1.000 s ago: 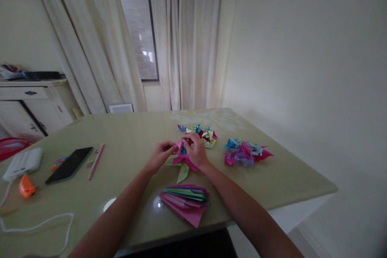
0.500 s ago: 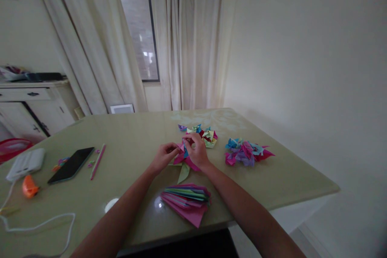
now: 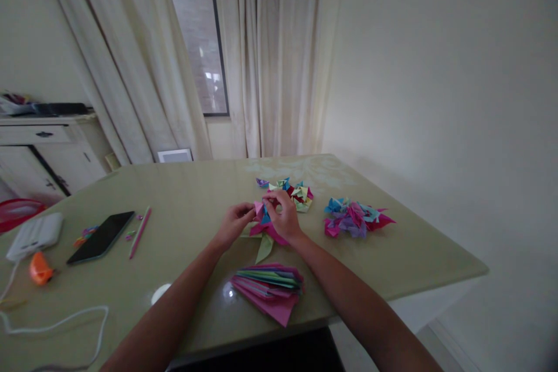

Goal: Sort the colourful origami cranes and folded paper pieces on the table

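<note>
Over the middle of the table both my hands meet around a small pink folded paper piece (image 3: 258, 210). My left hand (image 3: 236, 223) pinches its left side between thumb and fingers. From the right, my right hand (image 3: 283, 214) closes its fingertips on it, partly hiding the piece. A bit of blue paper (image 3: 265, 218) shows just under the fingertips. Beneath the hands lies a paper flower with magenta petals (image 3: 275, 234) and pale green leaves (image 3: 264, 249). Nearer me is a fanned stack of coloured paper (image 3: 270, 290).
Folded paper pieces (image 3: 300, 197) sit behind my right hand, and a heap of crumpled-looking paper shapes (image 3: 355, 218) lies to the right. On the left are a phone (image 3: 102, 238), a pink pencil (image 3: 140, 232), an orange object (image 3: 40, 269), a white box (image 3: 35, 236) and a white cable (image 3: 61, 325).
The pink piece shows more plainly between my fingertips, its angle slightly turned. My hands stay nearly in place, and the view has shifted a little.
</note>
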### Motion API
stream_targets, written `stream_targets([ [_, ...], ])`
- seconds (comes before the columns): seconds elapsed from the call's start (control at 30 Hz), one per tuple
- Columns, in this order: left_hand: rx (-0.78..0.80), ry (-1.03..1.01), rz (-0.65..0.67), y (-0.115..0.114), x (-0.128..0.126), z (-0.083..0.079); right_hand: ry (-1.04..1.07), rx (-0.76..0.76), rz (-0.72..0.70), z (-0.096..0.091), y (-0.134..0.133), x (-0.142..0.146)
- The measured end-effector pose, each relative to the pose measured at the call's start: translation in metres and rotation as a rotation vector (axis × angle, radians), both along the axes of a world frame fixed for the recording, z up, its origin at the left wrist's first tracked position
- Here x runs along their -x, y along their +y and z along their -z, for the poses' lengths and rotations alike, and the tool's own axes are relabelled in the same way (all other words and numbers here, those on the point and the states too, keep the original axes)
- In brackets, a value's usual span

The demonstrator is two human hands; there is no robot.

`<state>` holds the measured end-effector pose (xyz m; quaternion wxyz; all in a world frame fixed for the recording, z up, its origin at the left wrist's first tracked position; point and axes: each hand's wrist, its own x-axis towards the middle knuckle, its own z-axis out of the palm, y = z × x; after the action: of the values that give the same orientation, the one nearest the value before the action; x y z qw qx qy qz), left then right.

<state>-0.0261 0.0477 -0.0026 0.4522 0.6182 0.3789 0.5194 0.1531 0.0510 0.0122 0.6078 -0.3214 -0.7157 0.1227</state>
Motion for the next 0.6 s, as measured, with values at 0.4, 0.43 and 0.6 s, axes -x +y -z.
stream_targets([
  [0.4,0.016,0.022,0.065,0.0011,-0.0006,0.0039,0.005,-0.002,0.012,-0.0011,-0.0003,-0.0007],
  [0.43,0.019,0.021,0.072,0.0009,-0.0005,0.0038,0.006,0.002,0.003,-0.0008,0.0001,-0.0010],
  [0.6,0.018,-0.015,0.052,0.0009,0.0006,0.0026,0.020,0.016,-0.017,0.0010,0.0007,-0.0004],
])
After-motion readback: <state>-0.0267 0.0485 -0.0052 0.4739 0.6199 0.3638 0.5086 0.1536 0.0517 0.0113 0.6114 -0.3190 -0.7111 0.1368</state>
